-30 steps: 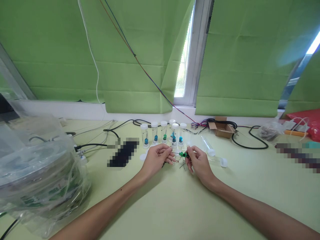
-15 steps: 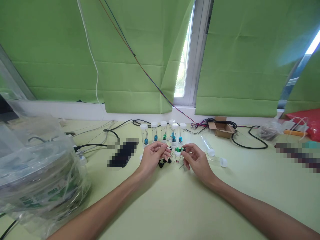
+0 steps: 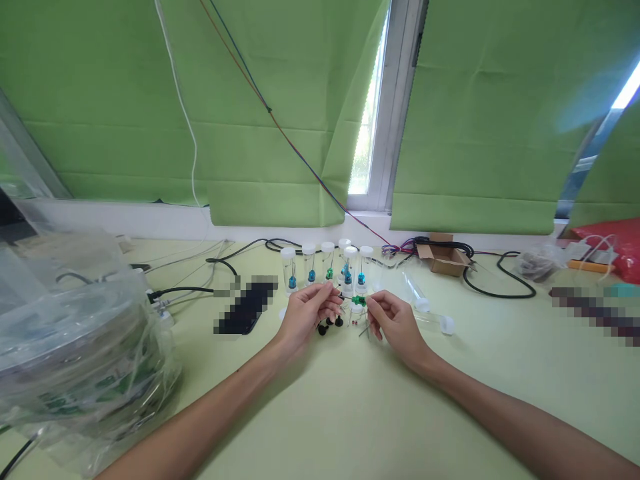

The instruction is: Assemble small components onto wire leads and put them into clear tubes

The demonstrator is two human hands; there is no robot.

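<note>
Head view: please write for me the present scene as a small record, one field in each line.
Left hand: appears to pinch a thin rod
Right hand: fingers closed at the right end of a small green piece
Standing tubes: six, clear, white-capped, beyond the hands
Lying tubes: two, clear, to the right of the right hand
Black parts: on the table, close to the left fingertips
Cardboard box: open, farther back, right of the standing tubes

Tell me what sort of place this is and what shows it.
Probably a workbench for small parts, by a window: upright, white-capped clear tubes hold small coloured pieces, loose black pieces lie near the left hand, and green blinds hang behind.
</note>
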